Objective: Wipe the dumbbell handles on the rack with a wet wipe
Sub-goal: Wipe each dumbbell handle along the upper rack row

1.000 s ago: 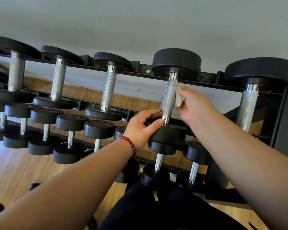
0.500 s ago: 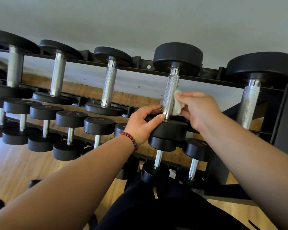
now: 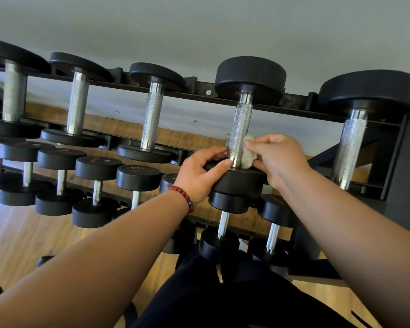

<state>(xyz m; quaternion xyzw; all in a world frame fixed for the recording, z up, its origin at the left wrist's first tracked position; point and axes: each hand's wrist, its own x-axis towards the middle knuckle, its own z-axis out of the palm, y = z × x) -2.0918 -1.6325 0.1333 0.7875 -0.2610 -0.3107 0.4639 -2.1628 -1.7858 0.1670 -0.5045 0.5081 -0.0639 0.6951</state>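
Wet wipe (image 3: 247, 153) is pinched by the right hand (image 3: 281, 157) against the right flank of the dumbbell handle (image 3: 240, 129) at its near end, the axis running away up the rack (image 3: 298, 103), the near head (image 3: 238, 182) gripped by the left hand (image 3: 199, 177).

Soft daylight from left, glare on floor (image 3: 0, 223), wide-angle edge bending, sharp focus.

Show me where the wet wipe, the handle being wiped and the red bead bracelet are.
wet wipe (image 3: 247, 155), head view, crumpled middle of the wipe.
handle being wiped (image 3: 240, 121), head view, bare knurled part above the wipe.
red bead bracelet (image 3: 184, 198), head view, beads on the left wrist.
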